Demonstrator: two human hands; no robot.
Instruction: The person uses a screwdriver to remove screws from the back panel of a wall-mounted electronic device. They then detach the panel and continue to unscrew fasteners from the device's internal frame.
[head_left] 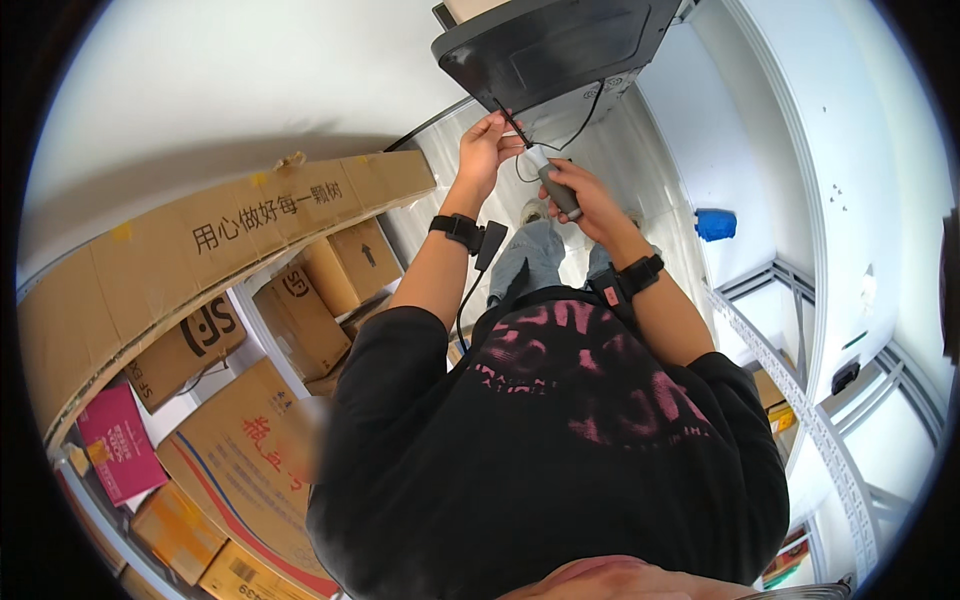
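My right hand (588,198) is wrapped round the grey handle of a screwdriver-like tool (560,192). The tool has a pale collar and a long thin dark shaft that points up and to the left. At that shaft, my left hand (483,150) has thumb and forefinger pinched together, the other fingers bent beside it. Just beyond the shaft's end is the lower edge of a black panel-like device (560,50). A thin black cable (597,105) hangs from it and loops behind my hands. Exactly where the shaft's tip touches is too small to tell.
To the left stands a shelf edged with a long cardboard strip (270,205), holding several cardboard boxes (240,450) and a magenta box (120,440). A white metal frame (770,350) rises on the right, near a blue object (715,224). Pale flooring (640,150) lies beneath my feet.
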